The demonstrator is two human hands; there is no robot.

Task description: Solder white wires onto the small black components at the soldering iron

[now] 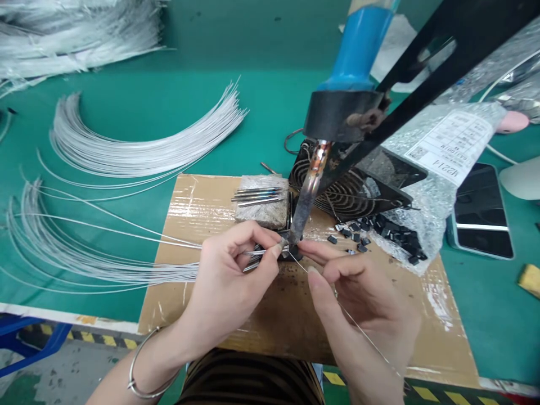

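My left hand (232, 287) is closed in a pinch on the end of a thin white wire (169, 242), just left of the soldering iron (310, 185). The iron is clamped tip down, with a blue handle (358, 48). Between the thumb and fingers of my right hand (371, 304) runs a thin strand of solder wire (365, 334), its end reaching the iron's tip. Whatever small part sits under the tip is mostly hidden by my fingers. More white wires (172, 273) lead in under my left hand from the left.
A bundle of white wires (147, 152) lies at the back left. Behind my hands is a block (261, 216) with metal rods on it. Right of the iron stand a black fan (350, 185), small black connectors (396, 236), a bubble-wrap bag (434, 197) and a phone (481, 208). Cardboard (439, 326) covers the bench.
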